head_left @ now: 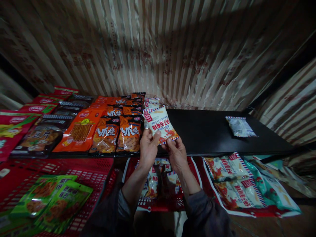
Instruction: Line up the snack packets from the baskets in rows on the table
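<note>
A white snack bag (pixel 161 123) with red lettering and a striped edge is held upright, tilted a little, over the front of the black shelf (pixel 197 131). My left hand (pixel 148 144) grips its lower left side, thumb on the front. At the lower right corner, the fingers of my right hand (pixel 176 152) pinch the bag's bottom edge. Partly hidden behind it stands another similar pale bag (pixel 151 102). To the left are rows of orange and black snack bags (pixel 105 133).
One whitish bag (pixel 240 127) lies alone at the shelf's right. Below, a red basket (pixel 198 172) holds more white bags; a second basket (pixel 209 177) carries white and teal bags. Green bags (pixel 64 204) fill a red basket at left. Striped sheeting (pixel 158 49) hangs behind.
</note>
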The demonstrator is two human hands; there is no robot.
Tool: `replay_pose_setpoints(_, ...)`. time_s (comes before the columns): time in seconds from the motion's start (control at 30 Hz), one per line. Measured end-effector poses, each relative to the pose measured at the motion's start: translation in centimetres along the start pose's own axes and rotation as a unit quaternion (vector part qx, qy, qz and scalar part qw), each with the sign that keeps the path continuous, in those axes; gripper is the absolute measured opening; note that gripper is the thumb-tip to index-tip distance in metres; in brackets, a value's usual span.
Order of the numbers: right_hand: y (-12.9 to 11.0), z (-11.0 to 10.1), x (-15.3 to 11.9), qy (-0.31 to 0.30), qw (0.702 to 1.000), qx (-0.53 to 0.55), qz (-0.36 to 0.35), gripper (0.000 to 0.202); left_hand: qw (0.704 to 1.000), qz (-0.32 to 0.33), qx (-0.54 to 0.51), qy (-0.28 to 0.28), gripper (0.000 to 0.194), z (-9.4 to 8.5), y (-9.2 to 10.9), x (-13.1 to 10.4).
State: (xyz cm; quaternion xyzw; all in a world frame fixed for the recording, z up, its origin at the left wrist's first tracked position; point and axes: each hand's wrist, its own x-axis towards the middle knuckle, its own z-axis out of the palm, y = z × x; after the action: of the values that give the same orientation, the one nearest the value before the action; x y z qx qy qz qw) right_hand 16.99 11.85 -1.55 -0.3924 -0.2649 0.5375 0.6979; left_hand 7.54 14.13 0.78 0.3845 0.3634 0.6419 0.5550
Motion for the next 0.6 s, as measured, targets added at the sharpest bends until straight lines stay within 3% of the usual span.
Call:
replay_pose_setpoints(0.23, 0.1, -0.5, 0.2, 0.005, 1.000, -0.010, -0.005, 0.037, 1.000, -0.017, 0.000, -0.005, 0.038, -0.2, 0.2, 0.2)
replay_pose_setpoints(0.6, 0.1, -1.4, 0.2, -0.018, 0.999, -0.024, 0.020, 0.039, 0.998, -0.012, -0.020, 0.063, 0.041, -1.5, 3.7, 1.4)
